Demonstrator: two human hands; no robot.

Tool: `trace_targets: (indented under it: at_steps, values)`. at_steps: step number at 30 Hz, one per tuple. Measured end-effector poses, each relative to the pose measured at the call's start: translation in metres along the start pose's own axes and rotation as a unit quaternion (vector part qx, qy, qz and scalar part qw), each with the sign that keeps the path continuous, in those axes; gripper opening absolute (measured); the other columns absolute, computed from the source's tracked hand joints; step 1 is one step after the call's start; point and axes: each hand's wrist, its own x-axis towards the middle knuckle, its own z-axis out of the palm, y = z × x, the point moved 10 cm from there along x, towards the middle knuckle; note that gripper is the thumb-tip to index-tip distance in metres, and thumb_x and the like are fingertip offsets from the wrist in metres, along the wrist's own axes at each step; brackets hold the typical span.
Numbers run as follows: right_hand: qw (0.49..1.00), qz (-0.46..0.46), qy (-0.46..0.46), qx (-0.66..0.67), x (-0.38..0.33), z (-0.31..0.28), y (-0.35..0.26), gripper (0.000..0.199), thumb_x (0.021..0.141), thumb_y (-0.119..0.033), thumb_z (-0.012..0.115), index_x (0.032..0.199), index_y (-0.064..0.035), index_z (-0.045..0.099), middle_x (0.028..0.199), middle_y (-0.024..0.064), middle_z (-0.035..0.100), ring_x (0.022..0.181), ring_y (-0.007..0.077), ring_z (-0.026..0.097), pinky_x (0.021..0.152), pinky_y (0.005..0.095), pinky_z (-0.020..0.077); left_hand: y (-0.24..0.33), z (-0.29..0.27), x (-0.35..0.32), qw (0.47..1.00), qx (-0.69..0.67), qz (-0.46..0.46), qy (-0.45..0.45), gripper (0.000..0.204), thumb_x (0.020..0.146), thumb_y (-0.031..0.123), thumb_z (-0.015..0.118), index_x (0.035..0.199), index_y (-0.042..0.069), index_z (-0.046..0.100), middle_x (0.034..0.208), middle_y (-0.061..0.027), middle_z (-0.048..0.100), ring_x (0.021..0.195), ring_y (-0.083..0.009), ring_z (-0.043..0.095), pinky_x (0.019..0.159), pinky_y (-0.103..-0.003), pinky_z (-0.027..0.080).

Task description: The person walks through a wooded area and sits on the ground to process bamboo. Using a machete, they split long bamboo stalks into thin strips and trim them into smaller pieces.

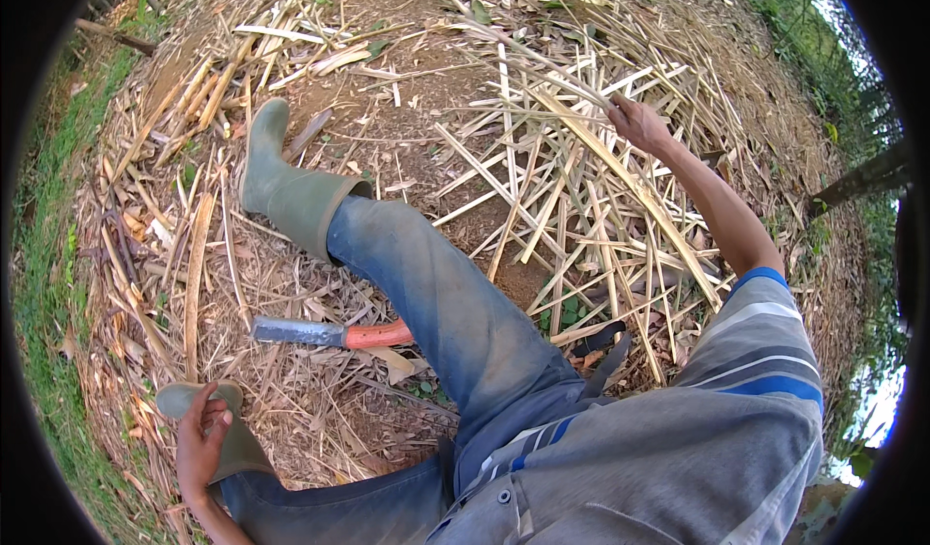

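Note:
My right hand point(637, 124) is closed round the near end of a long thin wooden strip point(528, 49), which slants up and away to the left. It is held over a loose heap of pale split strips point(572, 191). My left hand point(201, 440) is beside my left boot point(237, 438), fingers loosely curled and apart, with nothing visible in them. Between my legs a machete point(298, 332) with a broad grey blade lies on the ground. Its orange handle point(376, 335) points to the right, and my right leg covers the handle's end.
My right leg stretches forward in a green rubber boot point(295, 191). Bark pieces and split sticks point(208, 94) lie at the far left, and a long brown strip point(198, 283) lies beyond my left boot. A dark strap point(605, 356) is by my hip. A thin trunk point(862, 179) stands at right.

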Motion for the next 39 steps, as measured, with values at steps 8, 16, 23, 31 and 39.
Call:
trace_targets:
  at_steps: [8,16,23,31,39]
  values:
    - [0.982,0.124,0.081,0.117,0.021,0.008,0.123,0.055,0.087,-0.052,0.036,0.085,-0.0043,0.064,0.076,0.0181,0.063,0.074,0.0288,0.06,0.069,0.0409,0.0442,-0.004,0.003,0.011,1.0,0.013,-0.005,-0.01,0.05,0.083,0.003,0.062,0.131,0.003,0.046,0.099,-0.0113,0.061,0.091,-0.0182,0.059,0.083,-0.03,0.047]
    - [0.936,0.164,-0.002,0.312,0.03,0.045,0.131,0.037,0.088,-0.033,0.035,0.085,0.0005,0.05,0.069,0.0103,0.054,0.063,0.0201,0.048,0.06,0.0409,0.0391,-0.01,0.003,0.014,1.0,0.02,-0.009,-0.017,0.05,0.083,0.002,0.061,0.131,0.002,0.046,0.099,-0.0126,0.061,0.091,-0.0185,0.059,0.081,-0.03,0.047]
    - [0.795,0.198,-0.108,0.563,0.001,0.048,0.06,0.035,0.078,0.0,0.049,0.111,0.0066,0.052,0.081,0.0062,0.055,0.061,0.0106,0.054,0.049,0.0227,0.0476,-0.016,0.002,0.019,0.999,0.014,-0.011,-0.026,0.05,0.083,0.002,0.061,0.131,0.001,0.046,0.099,-0.0124,0.06,0.091,-0.0181,0.058,0.082,-0.03,0.047]
    - [0.779,0.191,-0.123,0.584,-0.003,0.065,0.064,0.032,0.089,-0.006,0.054,0.119,0.0044,0.051,0.084,0.0079,0.065,0.061,0.008,0.06,0.05,0.018,0.0515,-0.017,0.006,0.022,0.999,0.024,-0.011,-0.032,0.05,0.084,0.004,0.062,0.131,0.001,0.046,0.1,-0.0125,0.06,0.092,-0.0181,0.058,0.081,-0.03,0.048]
    - [0.8,0.167,-0.137,0.56,-0.025,0.043,0.008,0.031,0.094,-0.027,0.053,0.115,-0.0052,0.053,0.069,0.0004,0.06,0.05,0.0045,0.051,0.04,0.0163,0.0378,0.008,0.002,0.022,0.999,0.024,0.029,0.003,0.045,0.086,0.005,0.06,0.13,0.003,0.047,0.102,-0.0122,0.061,0.092,-0.0193,0.059,0.083,-0.031,0.047]
